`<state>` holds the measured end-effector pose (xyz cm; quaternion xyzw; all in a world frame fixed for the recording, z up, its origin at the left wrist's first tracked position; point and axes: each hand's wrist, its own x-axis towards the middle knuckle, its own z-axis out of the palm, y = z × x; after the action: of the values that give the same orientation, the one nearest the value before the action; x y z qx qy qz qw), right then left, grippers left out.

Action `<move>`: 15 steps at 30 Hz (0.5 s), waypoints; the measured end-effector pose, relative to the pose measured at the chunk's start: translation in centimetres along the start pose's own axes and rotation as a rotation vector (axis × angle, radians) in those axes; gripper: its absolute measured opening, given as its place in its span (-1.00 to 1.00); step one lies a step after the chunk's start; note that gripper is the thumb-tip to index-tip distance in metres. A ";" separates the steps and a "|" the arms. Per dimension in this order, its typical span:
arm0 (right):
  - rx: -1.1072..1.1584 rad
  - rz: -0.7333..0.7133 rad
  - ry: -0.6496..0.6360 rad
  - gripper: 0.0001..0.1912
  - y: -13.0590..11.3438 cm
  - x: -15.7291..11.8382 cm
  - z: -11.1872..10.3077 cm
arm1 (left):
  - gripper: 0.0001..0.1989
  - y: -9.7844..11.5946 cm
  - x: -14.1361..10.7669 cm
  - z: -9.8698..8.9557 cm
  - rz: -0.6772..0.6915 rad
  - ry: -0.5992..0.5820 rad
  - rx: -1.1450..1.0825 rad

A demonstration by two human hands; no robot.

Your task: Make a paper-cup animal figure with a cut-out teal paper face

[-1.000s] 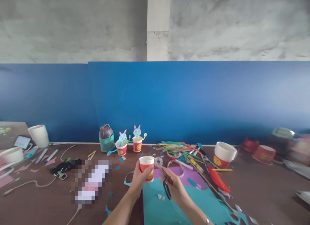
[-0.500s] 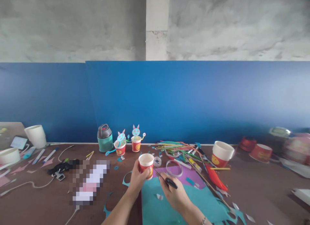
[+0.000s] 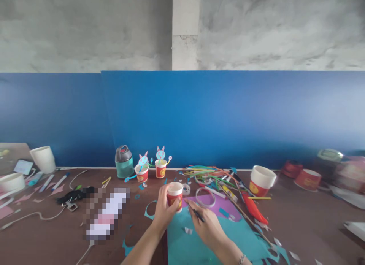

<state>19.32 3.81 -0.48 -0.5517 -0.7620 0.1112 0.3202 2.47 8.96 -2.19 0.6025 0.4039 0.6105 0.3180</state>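
My left hand [image 3: 164, 206] is wrapped round a red and white paper cup [image 3: 175, 189], held upright with its open rim on top. Just right of the cup, my right hand [image 3: 205, 223] grips a slim black tool [image 3: 198, 215], perhaps a craft knife or pen, its tip pointing at the cup's side. Under the hands lie a teal sheet [image 3: 188, 249] and a purple sheet [image 3: 225, 205]. Behind the left hand stand two small cups [image 3: 142, 173] [image 3: 161, 169] with blue paper animal faces and paddle-like arms.
A teal flask [image 3: 124, 162] stands behind on the left. Colourful sticks [image 3: 211, 173] and a tape roll [image 3: 205, 197] lie beyond the right hand. Stacked cups [image 3: 261, 180] and a red object [image 3: 253, 208] are farther right; markers [image 3: 59, 181] and cables are left.
The cup and my left hand have shifted slightly right, and the left fingers now reach higher round the cup. My right hand has turned the black tool a little.
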 end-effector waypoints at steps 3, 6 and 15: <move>0.004 0.026 0.020 -0.61 0.1 0.1 -0.1 | -0.83 -0.1 0.1 -0.1 0.043 0.023 0.076; 0.020 0.046 0.008 -0.60 0.1 0.2 -0.3 | -0.86 0.2 0.2 -0.2 0.063 0.017 0.046; 0.040 0.015 -0.018 -0.59 0.1 0.0 -0.2 | -0.87 1.6 0.2 -0.8 0.183 -0.058 0.138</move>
<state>19.47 3.84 -0.38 -0.5498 -0.7584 0.1335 0.3235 1.85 8.27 -0.69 0.6749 0.3787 0.5900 0.2302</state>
